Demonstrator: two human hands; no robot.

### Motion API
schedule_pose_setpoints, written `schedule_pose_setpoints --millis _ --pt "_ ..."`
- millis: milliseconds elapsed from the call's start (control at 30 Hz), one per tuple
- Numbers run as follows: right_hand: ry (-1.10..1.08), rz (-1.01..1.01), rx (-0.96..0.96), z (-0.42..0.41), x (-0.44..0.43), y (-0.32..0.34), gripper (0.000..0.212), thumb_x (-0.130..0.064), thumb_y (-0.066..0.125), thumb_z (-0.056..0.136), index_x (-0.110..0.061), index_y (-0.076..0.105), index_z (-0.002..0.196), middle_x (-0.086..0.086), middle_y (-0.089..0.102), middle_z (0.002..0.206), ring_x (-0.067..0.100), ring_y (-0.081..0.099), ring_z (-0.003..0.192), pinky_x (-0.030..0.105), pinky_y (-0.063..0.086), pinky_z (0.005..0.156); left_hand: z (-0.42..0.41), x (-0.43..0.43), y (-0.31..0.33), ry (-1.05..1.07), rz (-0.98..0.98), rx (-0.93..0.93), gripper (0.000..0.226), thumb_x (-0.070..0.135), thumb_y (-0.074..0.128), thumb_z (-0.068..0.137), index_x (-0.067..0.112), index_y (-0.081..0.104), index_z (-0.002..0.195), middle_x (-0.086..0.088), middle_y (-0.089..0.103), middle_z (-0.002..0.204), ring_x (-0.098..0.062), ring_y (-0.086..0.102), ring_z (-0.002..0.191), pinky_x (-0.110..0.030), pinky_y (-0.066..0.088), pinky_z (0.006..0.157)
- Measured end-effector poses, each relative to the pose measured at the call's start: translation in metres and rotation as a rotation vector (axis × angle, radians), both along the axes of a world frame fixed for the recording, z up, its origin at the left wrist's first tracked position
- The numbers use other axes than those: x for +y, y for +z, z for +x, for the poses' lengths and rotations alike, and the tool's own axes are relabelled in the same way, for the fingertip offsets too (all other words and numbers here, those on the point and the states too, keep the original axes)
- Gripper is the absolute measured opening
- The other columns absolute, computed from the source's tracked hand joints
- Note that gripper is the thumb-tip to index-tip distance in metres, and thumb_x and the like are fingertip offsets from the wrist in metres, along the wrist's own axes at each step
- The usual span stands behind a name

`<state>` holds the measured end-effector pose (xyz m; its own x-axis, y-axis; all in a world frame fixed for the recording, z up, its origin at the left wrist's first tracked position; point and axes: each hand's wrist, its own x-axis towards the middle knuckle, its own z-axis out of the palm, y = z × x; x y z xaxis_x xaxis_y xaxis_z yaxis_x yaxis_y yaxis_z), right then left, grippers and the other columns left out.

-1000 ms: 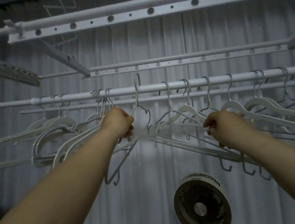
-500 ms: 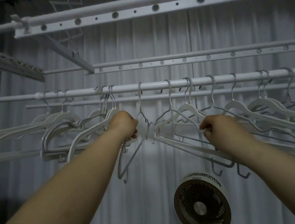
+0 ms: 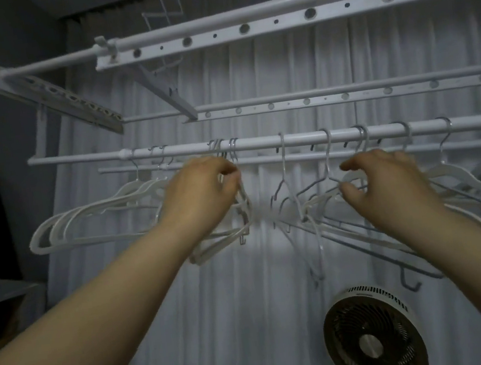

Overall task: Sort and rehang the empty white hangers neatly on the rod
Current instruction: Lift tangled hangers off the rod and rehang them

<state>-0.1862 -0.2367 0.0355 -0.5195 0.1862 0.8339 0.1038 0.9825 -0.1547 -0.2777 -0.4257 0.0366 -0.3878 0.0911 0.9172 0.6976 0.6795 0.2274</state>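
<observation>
Rod [image 3: 288, 139] with white hangers [image 3: 100, 211]: the left bunch is gathered, gripped by the curled fingers of the left hand [image 3: 201, 196]. Those rightward hang tangled (right hand [image 3: 385, 185] fingers curled around one, grip uncertain). Sorting is judged roughly half done.

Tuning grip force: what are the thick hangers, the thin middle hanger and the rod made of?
Thick hangers: likely matte white plastic, broad moulded shoulders; hooks look like grey wire. Thin middle hanger: probably coated wire, slim section. Rod: seemingly white-painted metal tube, faint sheen.
</observation>
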Motion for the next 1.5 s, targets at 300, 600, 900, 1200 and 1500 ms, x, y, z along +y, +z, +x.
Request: schedule_pose_setpoints --millis 300,600,900,1200,1500 --pt "0.230 -0.124 -0.090 -0.077 -0.115 0.017 0.040 -0.024 0.052 0.091 -0.012 0.050 0.128 0.005 0.054 0.133 0.022 0.052 0.119 0.026 0.040 0.093 -0.067 -0.085 -0.001 -0.201 0.133 -0.327 0.035 0.033 0.056 0.088 0.012 0.064 0.113 -0.005 0.067 0.110 -0.014 0.056 0.092 -0.023 0.037 0.079" --pt "0.054 -0.560 -0.331 -0.138 -0.143 0.011 0.056 -0.014 0.052 0.090 -0.009 0.025 0.140 0.021 0.053 0.121 0.032 0.060 0.090 0.038 0.052 0.068 -0.096 -0.082 -0.019 -0.546 -0.012 -0.538 0.041 0.051 0.057 0.079 0.012 0.066 0.084 -0.002 0.063 0.081 -0.015 0.060 0.078 -0.022 0.044 0.068" --pt "-0.113 -0.352 -0.246 -0.131 -0.135 0.006 0.035 -0.001 0.041 0.094 0.001 0.040 0.129 0.023 0.053 0.127 0.035 0.053 0.116 0.036 0.043 0.097 -0.086 -0.062 -0.021 -0.650 -0.040 -0.613 0.048 0.049 0.067 0.073 0.021 0.036 0.049 -0.002 0.041 0.058 -0.017 0.045 0.064 -0.027 0.031 0.067" --pt "-0.311 -0.172 -0.246 -0.104 -0.105 0.009 0.031 -0.013 0.047 0.093 -0.009 0.056 0.122 0.013 0.053 0.128 0.031 0.052 0.116 0.034 0.044 0.092 -0.090 -0.045 -0.017 -0.726 0.013 -0.669 0.039 0.055 0.056 0.078 0.015 0.055 0.079 -0.010 0.053 0.080 -0.018 0.052 0.076 -0.027 0.038 0.072" --pt "0.240 -0.495 -0.200 -0.112 -0.129 0.020 0.046 -0.035 0.036 0.097 -0.001 0.063 0.111 0.011 0.071 0.099 0.027 0.064 0.100 0.033 0.045 0.088 -0.091 -0.034 -0.016 -0.724 0.204 -0.604 0.048 0.038 0.047 0.092 0.015 0.042 0.133 0.000 0.051 0.128 -0.015 0.056 0.104 -0.024 0.036 0.089"
